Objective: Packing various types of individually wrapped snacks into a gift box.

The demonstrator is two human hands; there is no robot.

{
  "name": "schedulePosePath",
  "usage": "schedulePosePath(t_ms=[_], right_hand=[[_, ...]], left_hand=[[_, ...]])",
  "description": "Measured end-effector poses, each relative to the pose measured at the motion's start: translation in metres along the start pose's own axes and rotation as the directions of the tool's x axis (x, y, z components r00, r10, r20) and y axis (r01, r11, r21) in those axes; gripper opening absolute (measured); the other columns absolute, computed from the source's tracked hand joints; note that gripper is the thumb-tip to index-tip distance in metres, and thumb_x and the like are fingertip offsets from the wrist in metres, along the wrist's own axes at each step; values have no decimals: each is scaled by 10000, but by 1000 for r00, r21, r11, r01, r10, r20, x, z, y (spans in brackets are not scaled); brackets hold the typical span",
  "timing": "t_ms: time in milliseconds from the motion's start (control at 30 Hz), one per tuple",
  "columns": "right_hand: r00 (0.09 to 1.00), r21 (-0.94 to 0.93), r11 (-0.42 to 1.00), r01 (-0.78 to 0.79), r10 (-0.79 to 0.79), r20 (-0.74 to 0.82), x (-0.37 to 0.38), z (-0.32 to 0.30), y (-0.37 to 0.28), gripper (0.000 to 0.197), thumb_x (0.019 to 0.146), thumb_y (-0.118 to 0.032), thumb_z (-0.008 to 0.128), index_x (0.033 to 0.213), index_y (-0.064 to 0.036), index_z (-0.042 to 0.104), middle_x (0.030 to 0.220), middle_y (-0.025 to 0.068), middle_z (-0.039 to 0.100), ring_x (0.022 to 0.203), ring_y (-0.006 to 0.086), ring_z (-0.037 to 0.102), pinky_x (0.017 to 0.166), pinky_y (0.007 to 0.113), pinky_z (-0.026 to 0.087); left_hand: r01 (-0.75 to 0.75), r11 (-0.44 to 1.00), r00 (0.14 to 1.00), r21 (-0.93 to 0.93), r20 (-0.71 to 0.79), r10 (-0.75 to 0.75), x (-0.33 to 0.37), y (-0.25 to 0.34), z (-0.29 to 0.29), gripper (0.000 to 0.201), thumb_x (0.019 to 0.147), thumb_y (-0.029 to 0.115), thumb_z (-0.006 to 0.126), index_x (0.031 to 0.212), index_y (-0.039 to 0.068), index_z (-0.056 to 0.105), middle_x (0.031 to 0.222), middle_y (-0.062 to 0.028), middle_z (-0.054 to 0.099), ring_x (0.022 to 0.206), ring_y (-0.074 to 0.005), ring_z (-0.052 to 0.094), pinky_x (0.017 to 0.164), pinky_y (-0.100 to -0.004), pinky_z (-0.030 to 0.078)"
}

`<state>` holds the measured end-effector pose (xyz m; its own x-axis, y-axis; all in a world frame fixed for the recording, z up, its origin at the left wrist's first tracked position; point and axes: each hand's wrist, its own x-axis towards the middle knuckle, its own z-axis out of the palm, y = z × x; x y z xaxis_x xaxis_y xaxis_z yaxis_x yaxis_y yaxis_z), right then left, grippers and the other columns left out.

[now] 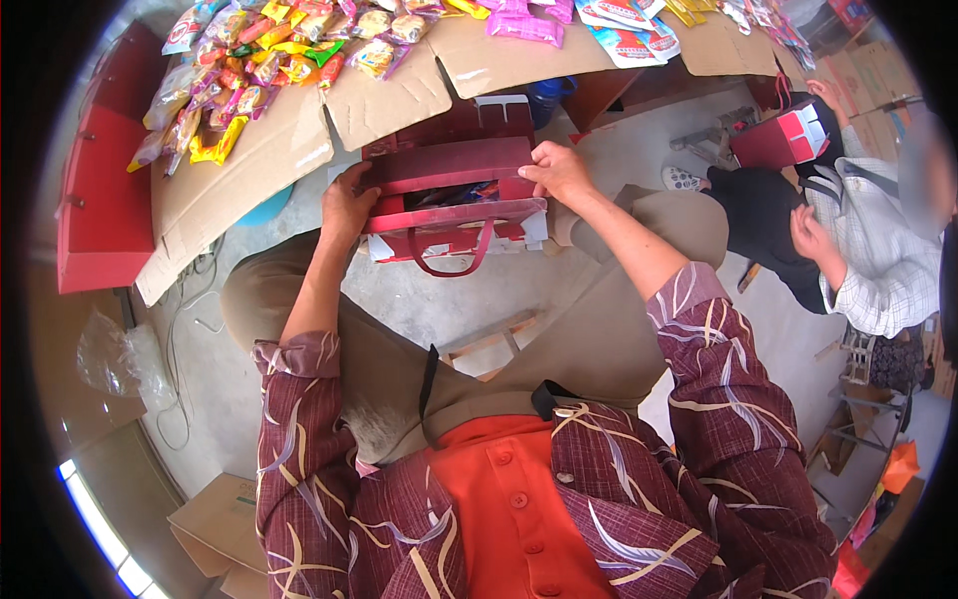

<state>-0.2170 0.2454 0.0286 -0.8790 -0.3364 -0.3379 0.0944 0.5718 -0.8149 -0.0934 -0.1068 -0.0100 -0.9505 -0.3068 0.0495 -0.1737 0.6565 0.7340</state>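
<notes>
A dark red cardboard gift box (454, 215) stands between my knees, its top partly unfolded. Across the opening lies a maroon flap (449, 165); my left hand (347, 205) closes on the left end of it, thumb on the near side. At the flap's other end my right hand (561, 175) pinches the corner between thumb and fingers. Through the narrow gap below the flap, dark, shiny packets (464, 194) show, their kind unclear. A red carry handle (449, 272) hangs in a loop on the box's near side.
Beyond the box, a cardboard-covered table (389, 105) carries wrapped snacks (264, 60), purple packets (526, 25) and blue-red packets (631, 38). At right, a seated person (868, 220) is beside another red box (783, 138). A brown carton (222, 524) sits lower left.
</notes>
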Motion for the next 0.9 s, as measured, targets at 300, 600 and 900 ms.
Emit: schedulePosePath(t_ms=[300, 600, 900], right_hand=[[936, -434, 869, 237, -324, -137, -11, 8, -4, 410, 822, -223, 777, 1120, -76, 537, 821, 136, 684, 867, 337, 679, 734, 451, 513], [755, -601, 608, 518, -656, -13, -18, 4, 0, 416, 804, -101, 760, 1152, -97, 532, 873, 92, 633, 751, 313, 636, 691, 449, 505], [661, -684, 450, 574, -747, 63, -21, 2, -17, 325, 773, -58, 744, 1027, -68, 543, 1138, 93, 567, 1054, 306, 584, 871, 438, 492]], left_hand=[[53, 992, 999, 118, -10, -52, -6, 18, -5, 563, 729, 144, 797, 1266, 88, 638, 945, -178, 672, 843, -322, 658, 779, -419, 530], [84, 980, 996, 182, 26, -90, -4, 26, -9, 595, 731, 167, 800, 1290, 92, 611, 947, -183, 667, 863, -338, 664, 801, -425, 535], [-209, 880, 971, 427, -13, 237, -15, 48, -11, 554, 762, 141, 781, 1277, 124, 578, 1204, -128, 585, 1036, -350, 644, 838, -452, 540]])
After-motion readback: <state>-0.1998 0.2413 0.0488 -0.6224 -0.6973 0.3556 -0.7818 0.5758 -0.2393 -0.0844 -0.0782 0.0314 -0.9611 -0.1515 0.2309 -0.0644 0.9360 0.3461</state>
